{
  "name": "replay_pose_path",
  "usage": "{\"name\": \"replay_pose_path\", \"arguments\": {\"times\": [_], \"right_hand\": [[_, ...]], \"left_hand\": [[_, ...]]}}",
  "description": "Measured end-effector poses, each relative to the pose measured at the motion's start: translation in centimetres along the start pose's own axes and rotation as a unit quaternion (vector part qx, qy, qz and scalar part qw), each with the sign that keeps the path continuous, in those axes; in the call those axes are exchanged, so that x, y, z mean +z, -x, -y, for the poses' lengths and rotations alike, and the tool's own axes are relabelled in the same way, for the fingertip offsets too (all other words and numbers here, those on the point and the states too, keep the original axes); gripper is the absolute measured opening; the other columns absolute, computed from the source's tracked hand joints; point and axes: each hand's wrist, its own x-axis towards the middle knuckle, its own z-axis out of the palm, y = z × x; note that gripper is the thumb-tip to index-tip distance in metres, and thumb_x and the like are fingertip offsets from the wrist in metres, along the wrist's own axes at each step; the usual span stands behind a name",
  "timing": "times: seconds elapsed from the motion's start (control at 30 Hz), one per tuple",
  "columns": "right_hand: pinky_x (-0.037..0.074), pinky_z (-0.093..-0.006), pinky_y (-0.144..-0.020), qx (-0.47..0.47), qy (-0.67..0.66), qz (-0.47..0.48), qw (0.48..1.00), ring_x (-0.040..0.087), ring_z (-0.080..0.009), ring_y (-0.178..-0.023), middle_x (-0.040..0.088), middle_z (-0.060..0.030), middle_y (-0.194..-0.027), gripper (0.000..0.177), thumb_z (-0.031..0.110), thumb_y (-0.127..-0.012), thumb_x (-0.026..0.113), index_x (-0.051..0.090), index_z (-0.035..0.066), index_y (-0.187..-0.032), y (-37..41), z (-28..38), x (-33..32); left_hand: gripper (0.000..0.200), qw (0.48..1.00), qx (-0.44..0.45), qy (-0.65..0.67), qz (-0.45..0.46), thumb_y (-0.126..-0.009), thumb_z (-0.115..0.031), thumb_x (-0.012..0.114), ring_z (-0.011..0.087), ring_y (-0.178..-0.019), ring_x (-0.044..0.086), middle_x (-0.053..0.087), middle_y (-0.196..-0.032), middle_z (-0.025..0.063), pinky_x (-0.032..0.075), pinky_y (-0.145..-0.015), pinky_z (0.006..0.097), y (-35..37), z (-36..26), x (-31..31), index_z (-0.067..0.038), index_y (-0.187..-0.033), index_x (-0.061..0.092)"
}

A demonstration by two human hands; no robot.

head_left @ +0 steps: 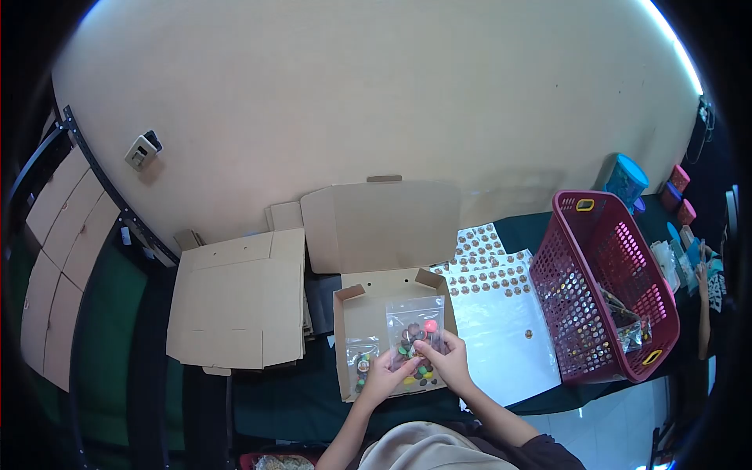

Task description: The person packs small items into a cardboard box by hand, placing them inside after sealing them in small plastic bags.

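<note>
A stack of flat cardboard lay to my left. My left hand and right hand were both pinched on a clear bag of colourful pieces, held over the open box. Sticker sheets and a red basket sat to the right.

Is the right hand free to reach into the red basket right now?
Probably not yet: the right hand pinches the clear bag, though the way to the red basket looks open.
</note>
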Motion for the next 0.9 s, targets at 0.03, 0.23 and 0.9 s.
{"name": "replay_pose_path", "arguments": {"times": [0.03, 0.23, 0.9], "right_hand": [[0.042, -0.0183, -0.052, -0.001, 0.003, 0.003, 1.000, 0.053, -0.0043, -0.060, 0.059, -0.0019, -0.070, 0.021, 0.015, -0.075, 0.066, 0.058, -0.001, -0.087, 0.0, -0.2, -0.1], [0.044, -0.0196, -0.054, 0.011, -0.084, -0.003, 0.996, 0.054, -0.0052, -0.065, 0.060, -0.0025, -0.077, 0.018, 0.013, -0.079, 0.062, 0.058, 0.000, -0.090, 0.3, -0.3, 0.6], [0.049, -0.0213, -0.062, 0.066, -0.050, 0.092, 0.992, 0.056, -0.0075, -0.074, 0.058, -0.0037, -0.086, 0.023, 0.010, -0.081, 0.058, 0.051, -0.002, -0.099, 0.9, 0.1, -0.8]], "left_hand": [[0.031, 1.000, 0.001, 0.000, -0.001, -0.081, -0.009, 0.058, 0.0066, -0.077, 0.055, 0.059, -0.088, 0.0033, 0.047, -0.065, 0.0200, 0.0, -0.1, 0.0, 0.002, -0.109, 0.051], [0.024, 0.999, -0.023, 0.040, -0.011, -0.081, -0.007, 0.057, 0.0064, -0.069, 0.055, 0.059, -0.081, 0.0031, 0.046, -0.062, 0.0197, 0.2, 0.0, -0.1, 0.002, -0.103, 0.053], [0.029, 0.998, -0.026, -0.006, -0.053, -0.086, -0.023, 0.054, 0.0046, -0.064, 0.055, 0.059, -0.077, 0.0024, 0.045, -0.057, 0.0171, 0.3, 0.6, 0.4, 0.003, -0.100, 0.054]]}}
